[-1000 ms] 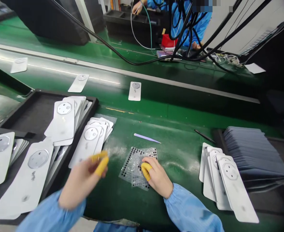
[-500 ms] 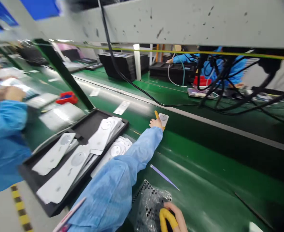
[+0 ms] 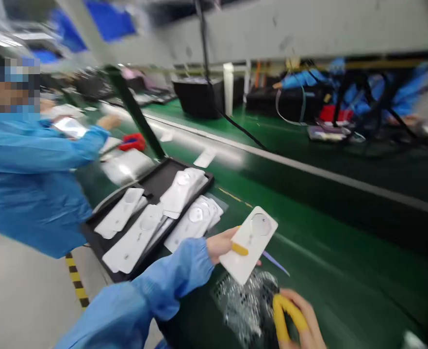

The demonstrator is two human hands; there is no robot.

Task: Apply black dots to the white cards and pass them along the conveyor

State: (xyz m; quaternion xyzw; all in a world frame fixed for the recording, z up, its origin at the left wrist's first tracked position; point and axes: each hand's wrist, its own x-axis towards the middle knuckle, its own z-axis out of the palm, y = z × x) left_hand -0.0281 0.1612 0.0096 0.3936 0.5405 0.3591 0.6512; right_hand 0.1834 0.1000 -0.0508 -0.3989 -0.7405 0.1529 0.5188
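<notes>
My left hand (image 3: 223, 244), in a blue sleeve with a yellow finger cot, grips a white rectangular card with a round grey disc (image 3: 249, 243) and holds it above the green bench. My right hand (image 3: 297, 322), also with yellow finger cots, rests with curled fingers on a clear plastic sheet of small black dots (image 3: 246, 304) at the bottom of the view. A thin lilac stick (image 3: 276, 262) lies just past the card. The picture is blurred by motion.
A black tray (image 3: 149, 182) to the left holds several more white cards, with another fanned stack (image 3: 195, 219) beside it. One card (image 3: 204, 158) lies on the green conveyor. A person in a blue coat (image 3: 32, 174) works at the left; others sit across the belt.
My left hand reached out to the conveyor, took the white card there and has drawn it back toward me. My view swung up and left. My right hand stayed on the dotted sheet.
</notes>
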